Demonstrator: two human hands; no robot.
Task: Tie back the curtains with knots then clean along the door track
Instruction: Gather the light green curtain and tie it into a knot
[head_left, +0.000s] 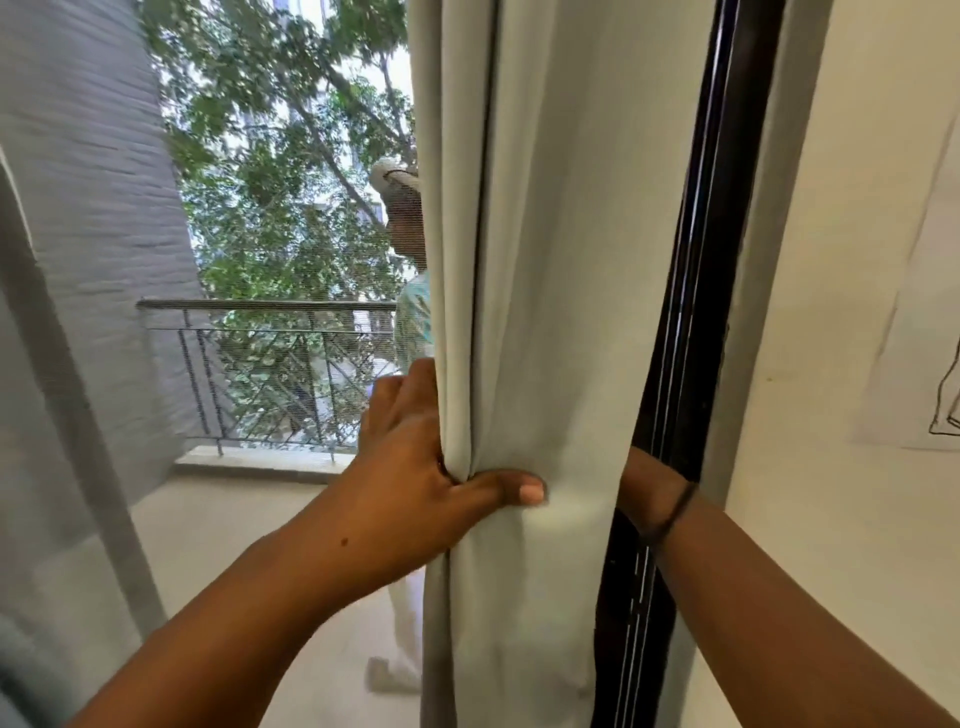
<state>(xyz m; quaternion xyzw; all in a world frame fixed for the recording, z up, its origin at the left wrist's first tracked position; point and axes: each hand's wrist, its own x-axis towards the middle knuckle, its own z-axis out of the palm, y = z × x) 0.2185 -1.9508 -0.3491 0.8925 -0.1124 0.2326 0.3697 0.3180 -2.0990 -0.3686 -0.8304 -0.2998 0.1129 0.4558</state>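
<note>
A pale grey-green curtain (550, 260) hangs gathered in the middle of the view, in front of the dark door frame (691, 312). My left hand (415, 457) grips its left edge at waist height: the thumb lies across the front folds and the fingers wrap behind. My right arm reaches in from the right and passes behind the curtain's right edge. Only the wrist with a dark band (660, 499) shows; the right hand itself is hidden by the cloth.
A second curtain (57, 467) hangs at the left edge. Through the glass lie a balcony floor, a metal railing (270, 364) and trees. A person stands on the balcony, partly behind the curtain. A cream wall (831, 364) with a line drawing fills the right.
</note>
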